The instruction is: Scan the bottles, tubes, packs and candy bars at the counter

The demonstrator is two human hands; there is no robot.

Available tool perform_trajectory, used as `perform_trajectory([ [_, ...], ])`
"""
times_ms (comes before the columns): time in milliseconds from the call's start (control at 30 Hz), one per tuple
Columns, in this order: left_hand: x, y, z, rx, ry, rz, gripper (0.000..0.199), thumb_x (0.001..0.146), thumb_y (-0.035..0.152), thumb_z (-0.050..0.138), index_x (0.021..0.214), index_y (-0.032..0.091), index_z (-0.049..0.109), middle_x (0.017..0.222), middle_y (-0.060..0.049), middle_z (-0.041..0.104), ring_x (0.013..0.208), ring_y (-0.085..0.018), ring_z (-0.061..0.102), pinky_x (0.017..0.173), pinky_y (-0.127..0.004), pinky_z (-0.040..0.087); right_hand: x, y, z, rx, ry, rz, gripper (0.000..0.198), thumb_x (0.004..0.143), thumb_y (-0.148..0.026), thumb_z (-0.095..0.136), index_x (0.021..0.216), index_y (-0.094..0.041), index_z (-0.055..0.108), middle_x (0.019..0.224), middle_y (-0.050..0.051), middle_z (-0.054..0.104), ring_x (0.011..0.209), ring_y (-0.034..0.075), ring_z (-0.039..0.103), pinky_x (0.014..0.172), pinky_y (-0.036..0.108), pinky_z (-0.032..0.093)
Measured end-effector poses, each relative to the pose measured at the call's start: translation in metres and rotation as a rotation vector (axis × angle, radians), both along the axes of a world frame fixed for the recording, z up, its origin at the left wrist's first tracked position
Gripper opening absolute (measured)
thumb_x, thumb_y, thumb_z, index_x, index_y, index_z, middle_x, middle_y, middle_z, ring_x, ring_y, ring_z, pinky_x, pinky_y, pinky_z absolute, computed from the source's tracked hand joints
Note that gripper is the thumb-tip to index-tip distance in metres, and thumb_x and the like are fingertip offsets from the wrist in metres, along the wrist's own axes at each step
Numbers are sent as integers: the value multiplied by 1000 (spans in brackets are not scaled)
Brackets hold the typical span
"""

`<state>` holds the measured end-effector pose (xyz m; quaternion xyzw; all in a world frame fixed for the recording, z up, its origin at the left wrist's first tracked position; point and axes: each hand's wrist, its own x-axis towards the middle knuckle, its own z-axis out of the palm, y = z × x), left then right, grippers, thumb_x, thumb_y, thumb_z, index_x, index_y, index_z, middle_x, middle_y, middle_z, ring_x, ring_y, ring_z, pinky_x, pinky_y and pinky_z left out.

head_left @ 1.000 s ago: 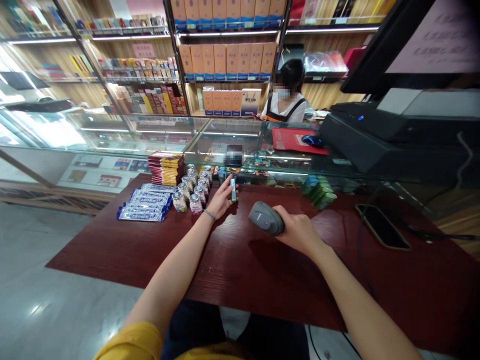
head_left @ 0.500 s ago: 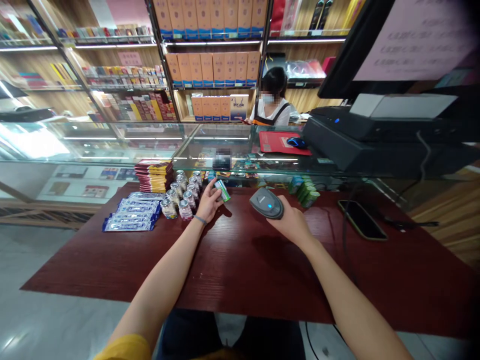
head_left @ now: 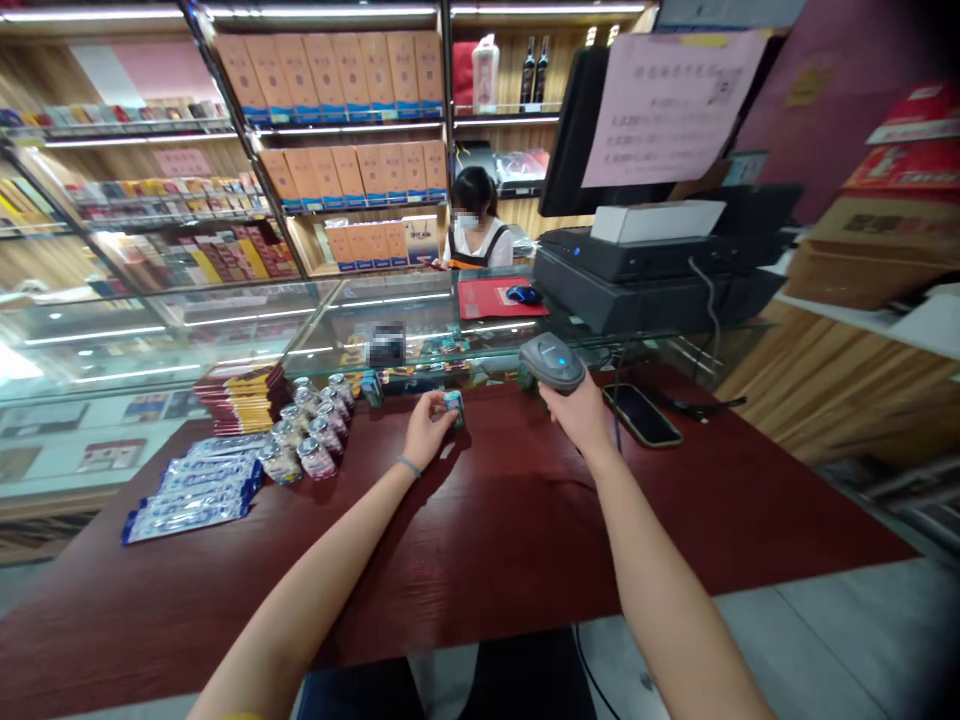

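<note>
My left hand (head_left: 430, 432) pinches a small blue-green box (head_left: 454, 406) just at the tabletop; it stands roughly upright. A grey barcode scanner (head_left: 553, 362) with a lit blue light is gripped in my right hand (head_left: 576, 408), a little above the table. Behind the scanner, a few green packs are almost wholly hidden. Left of my left hand, another small blue-green box (head_left: 371, 388) stands by the glass. Several lidded jars of sweets (head_left: 316, 458) stand in rows farther left, beside blue-and-white packets (head_left: 199, 490) and a stack of red-and-yellow packs (head_left: 241, 398).
A phone (head_left: 643, 415) lies on the dark red table (head_left: 480, 560), right of the scanner. Behind runs a glass counter (head_left: 330, 320) with a mouse (head_left: 523, 295) on a red mat. A monitor (head_left: 574, 140) and black till machine (head_left: 622, 290) stand right. Beyond the counter is a person (head_left: 480, 225).
The view has turned right. My left hand has brought the small box rightward, from lying tilted to upright. My right hand has moved the scanner farther back, over the green packs.
</note>
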<state>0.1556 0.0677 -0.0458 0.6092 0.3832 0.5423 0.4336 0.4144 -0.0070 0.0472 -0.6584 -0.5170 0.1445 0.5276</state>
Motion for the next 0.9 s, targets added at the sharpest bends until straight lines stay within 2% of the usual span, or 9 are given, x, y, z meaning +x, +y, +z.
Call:
perform_trajectory([
  [133, 50, 11, 7, 23, -22, -51, 32, 76, 21, 73, 105, 20, 59, 90, -1, 64, 85, -15, 64, 81, -29, 54, 22, -6, 9, 86, 126, -31, 29, 77, -42, 70, 99, -26, 59, 55, -6, 60, 41, 17, 54, 49, 30, 46],
  [267, 102, 23, 10, 9, -29, -86, 31, 76, 17, 73, 104, 20, 60, 88, 0, 64, 82, -15, 64, 80, -29, 53, 39, -11, 15, 165, 193, -81, 21, 79, -39, 68, 91, -26, 56, 51, -8, 55, 40, 15, 52, 45, 27, 43],
  [467, 161, 36, 5, 10, 26, -45, 29, 77, 10, 71, 102, 20, 62, 90, -1, 66, 84, -16, 64, 85, -30, 52, 62, -9, 9, 123, 238, -176, 24, 75, -39, 69, 90, -26, 56, 50, -7, 58, 39, 17, 55, 45, 29, 45],
  [633, 182, 41, -2, 3, 94, 68, 31, 77, 7, 72, 102, 20, 60, 89, -1, 65, 82, -16, 63, 84, -32, 52, 68, -9, 6, 79, 232, -153, 24, 77, -41, 68, 89, -27, 54, 52, -6, 60, 42, 19, 58, 48, 30, 47],
  [767, 187, 44, -8, 23, 90, 75, 35, 77, 7, 72, 105, 21, 56, 91, -1, 63, 84, -17, 64, 85, -33, 53, 67, -11, 8, 70, 238, -143, 24, 77, -41, 68, 90, -27, 52, 53, -6, 60, 43, 19, 58, 48, 30, 48],
  [900, 187, 48, -12, 65, 105, 70, 30, 78, 10, 71, 101, 21, 56, 93, -2, 63, 87, -18, 64, 87, -35, 53, 67, -12, 9, 82, 257, -140, 25, 78, -41, 67, 95, -27, 55, 57, -5, 62, 43, 18, 57, 48, 31, 49],
])
